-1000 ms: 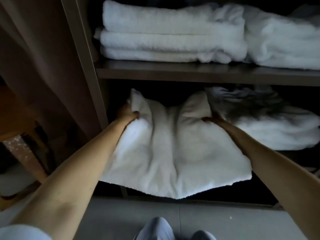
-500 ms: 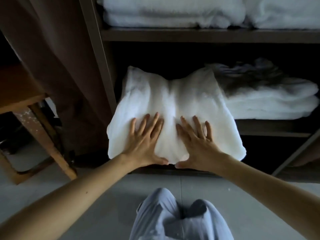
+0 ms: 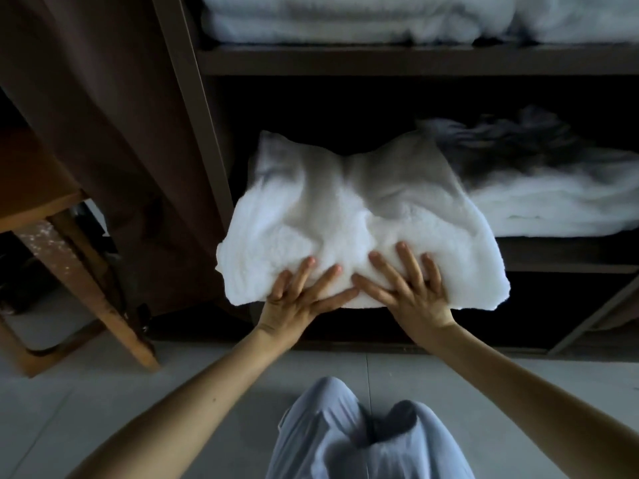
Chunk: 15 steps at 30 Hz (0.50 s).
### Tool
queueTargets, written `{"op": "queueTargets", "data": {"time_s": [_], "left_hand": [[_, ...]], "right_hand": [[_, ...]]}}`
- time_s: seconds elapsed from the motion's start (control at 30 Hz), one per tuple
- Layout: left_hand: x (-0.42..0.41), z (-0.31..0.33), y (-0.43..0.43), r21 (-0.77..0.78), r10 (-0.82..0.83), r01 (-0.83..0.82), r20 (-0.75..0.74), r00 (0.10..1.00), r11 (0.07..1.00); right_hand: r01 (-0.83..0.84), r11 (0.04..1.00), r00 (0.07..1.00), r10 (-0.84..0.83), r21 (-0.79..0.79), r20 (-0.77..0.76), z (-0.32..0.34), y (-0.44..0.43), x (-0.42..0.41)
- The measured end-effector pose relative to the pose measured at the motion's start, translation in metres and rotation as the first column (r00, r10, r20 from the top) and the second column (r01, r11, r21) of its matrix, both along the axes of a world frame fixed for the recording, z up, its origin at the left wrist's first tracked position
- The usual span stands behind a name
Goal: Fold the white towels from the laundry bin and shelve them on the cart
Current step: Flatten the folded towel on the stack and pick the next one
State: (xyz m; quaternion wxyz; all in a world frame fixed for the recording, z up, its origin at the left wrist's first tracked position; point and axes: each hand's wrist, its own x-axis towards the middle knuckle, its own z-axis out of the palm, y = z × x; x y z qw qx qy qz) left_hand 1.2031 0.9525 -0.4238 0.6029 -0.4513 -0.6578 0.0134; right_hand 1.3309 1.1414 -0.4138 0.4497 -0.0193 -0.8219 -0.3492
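Note:
A folded white towel (image 3: 352,216) lies on the cart's lower shelf (image 3: 560,257), its front edge hanging over the shelf lip. My left hand (image 3: 301,299) and my right hand (image 3: 411,292) rest side by side, palms down and fingers spread, on the towel's front edge. Neither hand grips it. More folded white towels (image 3: 553,216) are stacked to its right on the same shelf, with a darker cloth (image 3: 511,140) on top. The upper shelf (image 3: 380,60) carries further folded white towels (image 3: 345,22).
The cart's dark upright post (image 3: 193,108) stands left of the towel, with a brown curtain (image 3: 103,98) beside it. A wooden stool or table leg (image 3: 100,288) is at the left. Pale floor tiles (image 3: 103,402) and my knees in light trousers (image 3: 363,440) lie below.
My hands let go of the towel's far corners and came back to its front edge, palms flat. Since half a second ago they slid slightly nearer the front edge and the towel bunched a little.

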Motion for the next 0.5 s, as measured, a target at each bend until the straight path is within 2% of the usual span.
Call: {"op": "queueTargets", "data": {"time_s": [0.13, 0.3, 0.5], "left_hand": [[-0.021, 0.021, 0.016, 0.047, -0.010, 0.008, 0.048, 0.999, 0.999], [-0.039, 0.052, 0.030, -0.040, -0.007, 0.014, 0.169, 0.986, 0.999], [-0.082, 0.081, 0.055, -0.200, 0.078, -0.012, 0.323, 0.943, 0.980]], "right_hand": [[-0.003, 0.999, 1.000, 0.003, -0.033, 0.010, 0.025, 0.010, -0.022], [0.019, 0.999, 0.998, -0.017, -0.035, 0.066, 0.056, 0.030, -0.044], [0.055, 0.971, 0.968, 0.005, -0.232, 0.251, 0.079, 0.047, -0.087]]}}
